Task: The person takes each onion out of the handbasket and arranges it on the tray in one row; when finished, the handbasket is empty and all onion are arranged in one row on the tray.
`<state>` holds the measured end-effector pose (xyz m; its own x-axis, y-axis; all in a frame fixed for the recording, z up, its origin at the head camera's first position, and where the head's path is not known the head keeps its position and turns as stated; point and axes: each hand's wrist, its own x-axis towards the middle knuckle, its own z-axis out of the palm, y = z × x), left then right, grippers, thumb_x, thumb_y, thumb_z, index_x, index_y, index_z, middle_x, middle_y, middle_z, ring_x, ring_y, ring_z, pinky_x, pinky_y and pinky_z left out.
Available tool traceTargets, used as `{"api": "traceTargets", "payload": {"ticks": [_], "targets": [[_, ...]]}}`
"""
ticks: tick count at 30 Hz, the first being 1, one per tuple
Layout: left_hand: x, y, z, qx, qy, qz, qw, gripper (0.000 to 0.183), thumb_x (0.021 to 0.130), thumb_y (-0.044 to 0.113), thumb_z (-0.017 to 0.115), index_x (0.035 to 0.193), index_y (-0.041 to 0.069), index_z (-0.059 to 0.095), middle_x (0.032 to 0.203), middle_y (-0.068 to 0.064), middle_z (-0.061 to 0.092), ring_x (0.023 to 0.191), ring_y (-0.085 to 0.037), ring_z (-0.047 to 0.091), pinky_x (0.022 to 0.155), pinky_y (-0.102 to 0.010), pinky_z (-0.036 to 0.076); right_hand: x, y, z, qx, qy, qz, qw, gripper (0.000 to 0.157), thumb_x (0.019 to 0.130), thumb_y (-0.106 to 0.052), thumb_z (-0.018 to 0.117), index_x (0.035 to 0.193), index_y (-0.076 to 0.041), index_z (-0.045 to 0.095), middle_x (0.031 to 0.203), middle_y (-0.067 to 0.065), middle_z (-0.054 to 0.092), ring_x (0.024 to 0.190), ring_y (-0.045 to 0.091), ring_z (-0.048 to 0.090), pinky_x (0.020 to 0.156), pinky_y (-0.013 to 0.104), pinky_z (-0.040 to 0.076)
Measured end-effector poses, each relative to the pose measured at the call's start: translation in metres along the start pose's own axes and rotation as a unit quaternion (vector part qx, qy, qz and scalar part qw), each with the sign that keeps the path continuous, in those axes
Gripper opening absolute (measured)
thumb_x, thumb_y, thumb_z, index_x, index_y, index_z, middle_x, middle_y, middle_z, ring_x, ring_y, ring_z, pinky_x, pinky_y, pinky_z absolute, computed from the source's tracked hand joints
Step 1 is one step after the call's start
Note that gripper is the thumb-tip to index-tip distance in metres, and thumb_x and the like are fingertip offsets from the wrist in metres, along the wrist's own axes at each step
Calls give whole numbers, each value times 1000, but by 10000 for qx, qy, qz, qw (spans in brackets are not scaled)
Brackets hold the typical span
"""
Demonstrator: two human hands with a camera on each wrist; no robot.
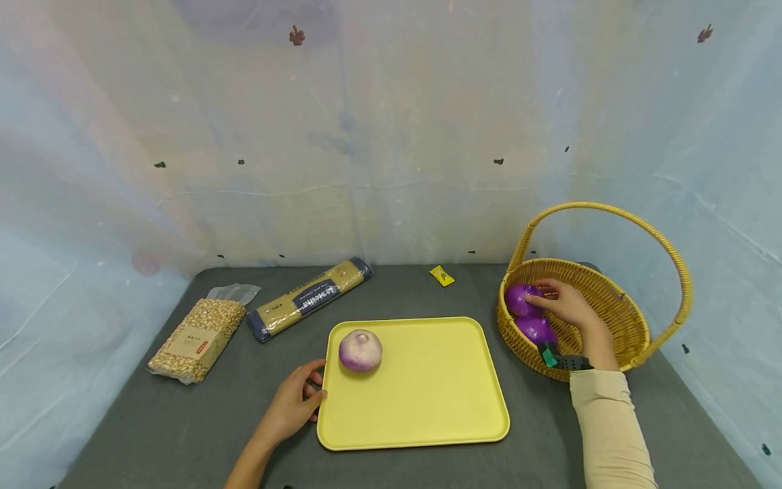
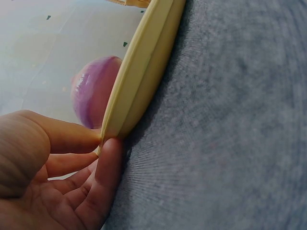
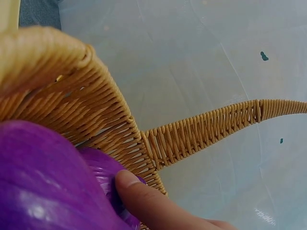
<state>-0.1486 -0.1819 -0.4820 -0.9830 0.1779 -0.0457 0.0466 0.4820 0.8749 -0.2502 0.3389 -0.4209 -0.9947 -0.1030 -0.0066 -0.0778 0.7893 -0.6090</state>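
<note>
My left hand (image 1: 294, 401) pinches the left rim of a yellow tray (image 1: 421, 387) between thumb and fingers. A purple-and-white onion (image 1: 360, 351) sits near the tray's far left corner; in the left wrist view that onion (image 2: 93, 93) rises behind the rim. My right hand (image 1: 569, 303) reaches into a wicker basket (image 1: 617, 319), its thumb and fingers around the farther of two deep purple onions (image 1: 521, 299). The nearer purple onion (image 1: 535, 329) lies just below it. Close up in the right wrist view, my thumb (image 3: 139, 194) presses on the farther onion's skin.
A vacuum-packed bag of yellowish grains or beans (image 1: 198, 336) lies at the left. Beside it rests a long blue-and-gold packet (image 1: 311, 299), angled. A small yellow packet (image 1: 442, 276) lies at the back. The basket's tall handle (image 1: 611, 209) arches over its opening.
</note>
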Motion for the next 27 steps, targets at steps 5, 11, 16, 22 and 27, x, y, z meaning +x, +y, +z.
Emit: {"api": "traceTargets", "payload": {"ticks": [5, 11, 16, 22, 27], "targets": [[0, 0, 0, 87, 18, -6, 10000, 51, 82, -6, 62, 130, 3, 49, 94, -10, 49, 61, -14, 52, 41, -27, 51, 0, -1, -1, 3, -93, 11, 10000, 68, 89, -41, 59, 134, 6, 41, 128, 32, 45, 117, 48, 43, 93, 60, 42], [-1, 1, 0, 40, 6, 24, 10000, 51, 82, -6, 63, 130, 2, 49, 94, -10, 49, 61, -13, 52, 41, -26, 51, 0, 0, 0, 88, -217, 62, 9997, 72, 86, -44, 62, 136, 4, 39, 129, 31, 45, 117, 47, 43, 92, 59, 44], [-1, 1, 0, -10, 4, 169, 9999, 50, 82, -7, 63, 129, 0, 49, 94, -11, 49, 61, -12, 51, 40, -25, 50, 0, 1, 1, 152, -287, 79, 9994, 74, 85, -42, 64, 137, 4, 37, 130, 31, 43, 117, 48, 43, 91, 59, 44], [-1, 0, 0, 12, 77, 243, 9997, 50, 81, -7, 63, 129, 0, 49, 93, -10, 49, 60, -11, 51, 39, -25, 50, 0, 2, 3, 84, -434, 45, 9990, 79, 83, -41, 66, 139, 4, 33, 132, 32, 40, 118, 48, 41, 92, 60, 43], [-2, -2, 1, 68, 84, 350, 9993, 50, 81, -7, 63, 128, -1, 49, 92, -10, 49, 60, -12, 52, 39, -26, 50, 0, 4, 5, 70, -489, -18, 9988, 80, 83, -40, 68, 139, 4, 32, 132, 32, 39, 118, 48, 41, 92, 61, 43]]}}
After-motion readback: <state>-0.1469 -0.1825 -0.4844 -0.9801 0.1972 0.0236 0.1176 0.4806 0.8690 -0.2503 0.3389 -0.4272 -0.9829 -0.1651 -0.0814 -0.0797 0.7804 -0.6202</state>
